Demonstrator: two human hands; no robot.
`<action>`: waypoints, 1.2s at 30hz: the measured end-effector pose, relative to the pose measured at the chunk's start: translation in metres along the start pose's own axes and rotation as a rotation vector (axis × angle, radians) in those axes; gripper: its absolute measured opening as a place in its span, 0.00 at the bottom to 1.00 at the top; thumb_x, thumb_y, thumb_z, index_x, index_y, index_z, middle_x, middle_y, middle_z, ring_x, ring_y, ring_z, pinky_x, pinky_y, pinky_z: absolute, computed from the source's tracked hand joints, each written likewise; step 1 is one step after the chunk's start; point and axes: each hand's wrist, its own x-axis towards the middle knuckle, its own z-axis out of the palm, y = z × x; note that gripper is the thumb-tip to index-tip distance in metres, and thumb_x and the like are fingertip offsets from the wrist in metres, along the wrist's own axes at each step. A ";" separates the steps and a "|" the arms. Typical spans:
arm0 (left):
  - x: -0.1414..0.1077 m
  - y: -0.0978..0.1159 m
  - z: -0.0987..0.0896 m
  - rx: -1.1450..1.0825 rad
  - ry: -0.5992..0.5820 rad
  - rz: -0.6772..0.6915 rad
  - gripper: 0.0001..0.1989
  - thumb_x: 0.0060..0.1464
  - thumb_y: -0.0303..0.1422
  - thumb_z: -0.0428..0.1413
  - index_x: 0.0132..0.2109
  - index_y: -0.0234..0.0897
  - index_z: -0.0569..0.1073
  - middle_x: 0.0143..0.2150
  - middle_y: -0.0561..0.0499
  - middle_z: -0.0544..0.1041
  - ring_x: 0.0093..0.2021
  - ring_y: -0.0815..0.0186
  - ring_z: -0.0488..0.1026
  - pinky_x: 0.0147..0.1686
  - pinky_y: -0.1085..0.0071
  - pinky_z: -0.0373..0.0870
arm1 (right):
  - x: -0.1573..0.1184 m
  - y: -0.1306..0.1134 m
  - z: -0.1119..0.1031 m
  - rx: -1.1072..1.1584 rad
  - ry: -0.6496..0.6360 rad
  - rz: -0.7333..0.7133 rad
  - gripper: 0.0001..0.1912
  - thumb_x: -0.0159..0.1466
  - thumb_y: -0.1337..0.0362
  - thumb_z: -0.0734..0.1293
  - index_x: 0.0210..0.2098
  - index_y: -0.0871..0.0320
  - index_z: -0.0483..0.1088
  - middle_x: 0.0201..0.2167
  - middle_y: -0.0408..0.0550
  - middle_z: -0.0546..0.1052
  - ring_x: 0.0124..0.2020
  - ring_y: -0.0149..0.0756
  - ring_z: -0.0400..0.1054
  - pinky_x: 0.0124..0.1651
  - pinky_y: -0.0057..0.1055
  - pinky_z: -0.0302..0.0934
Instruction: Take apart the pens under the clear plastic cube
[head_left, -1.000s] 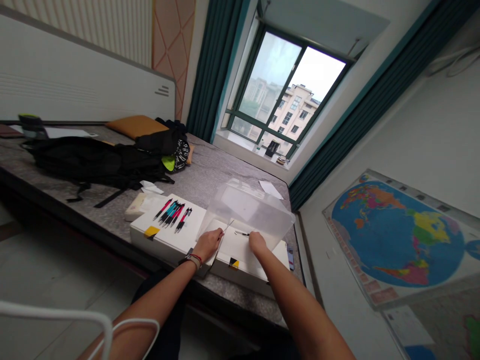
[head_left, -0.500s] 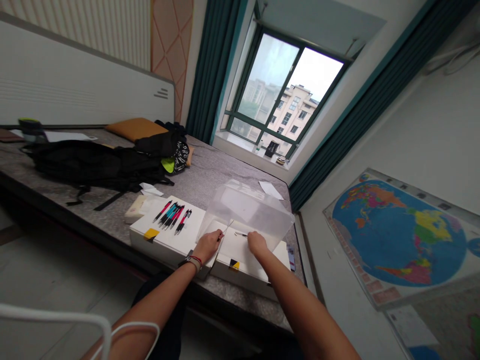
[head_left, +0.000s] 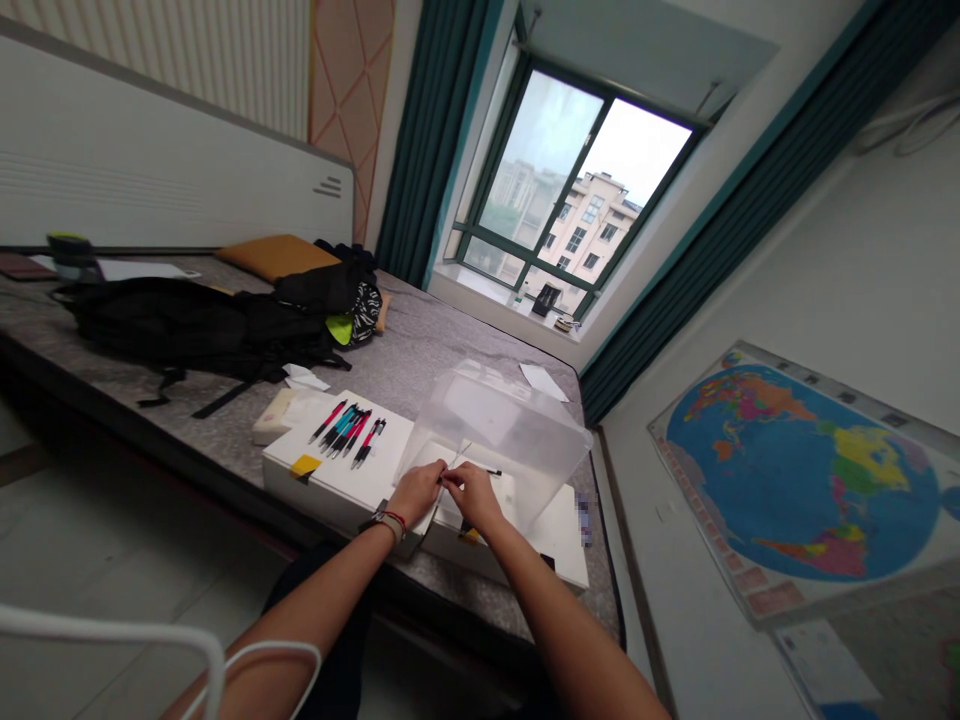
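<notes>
My left hand [head_left: 416, 492] rests on a white box [head_left: 337, 470] and pinches a thin metal rod [head_left: 459, 456], which rises up and to the right. My right hand [head_left: 466, 496] has come in beside it, its fingertips against the left fingers at the rod's lower end. Whether those fingertips grip the rod is hard to tell. Both hands are under the raised edge of an upturned translucent plastic box [head_left: 502, 420]. A small dark-tipped pen part [head_left: 492, 471] lies just past my right fingers. Several pink and teal pens [head_left: 349, 433] lie in a row on the white box.
A black backpack [head_left: 195, 335] and a tan cushion [head_left: 277, 256] lie on a grey felt-covered bed [head_left: 450, 335]. A small tissue box [head_left: 281, 416] touches the white box. A world map [head_left: 802, 480] hangs on the wall to the right, with a window [head_left: 577, 190] ahead.
My right hand has moved left from the pen part to meet my left hand at the rod. My left hand stays nearly in place.
</notes>
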 end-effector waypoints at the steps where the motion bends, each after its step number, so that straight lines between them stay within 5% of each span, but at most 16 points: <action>1: 0.000 -0.001 0.001 -0.005 0.001 0.001 0.08 0.58 0.27 0.47 0.44 0.40 0.67 0.37 0.47 0.77 0.40 0.61 0.74 0.38 0.70 0.61 | 0.000 -0.002 0.001 -0.020 0.004 -0.006 0.10 0.61 0.68 0.66 0.40 0.54 0.78 0.36 0.50 0.77 0.38 0.37 0.70 0.46 0.30 0.61; 14: 0.002 -0.002 0.003 -0.012 -0.013 -0.007 0.08 0.59 0.26 0.45 0.43 0.39 0.66 0.36 0.48 0.76 0.40 0.61 0.73 0.38 0.70 0.60 | 0.000 -0.004 0.008 -0.044 0.057 -0.079 0.08 0.62 0.73 0.64 0.37 0.58 0.75 0.35 0.49 0.76 0.37 0.36 0.69 0.45 0.30 0.61; 26: 0.000 0.001 0.000 0.004 -0.010 0.012 0.08 0.61 0.27 0.43 0.42 0.39 0.66 0.36 0.48 0.76 0.39 0.62 0.73 0.39 0.70 0.60 | -0.006 0.005 0.022 -0.217 0.060 -0.029 0.10 0.69 0.64 0.57 0.41 0.58 0.69 0.38 0.51 0.73 0.39 0.38 0.69 0.43 0.32 0.61; 33: 0.001 0.002 0.000 0.020 -0.018 0.019 0.09 0.61 0.27 0.43 0.42 0.39 0.66 0.36 0.47 0.76 0.38 0.62 0.73 0.37 0.70 0.59 | -0.009 0.006 0.031 -0.129 0.076 0.065 0.18 0.71 0.60 0.51 0.38 0.59 0.70 0.35 0.53 0.76 0.37 0.39 0.69 0.42 0.33 0.60; 36: 0.001 0.001 0.000 0.027 -0.046 0.032 0.08 0.61 0.28 0.43 0.43 0.39 0.66 0.36 0.47 0.76 0.39 0.62 0.73 0.37 0.70 0.59 | -0.013 0.006 0.031 -0.052 0.115 0.052 0.13 0.69 0.61 0.55 0.40 0.59 0.68 0.37 0.52 0.75 0.39 0.39 0.69 0.43 0.32 0.60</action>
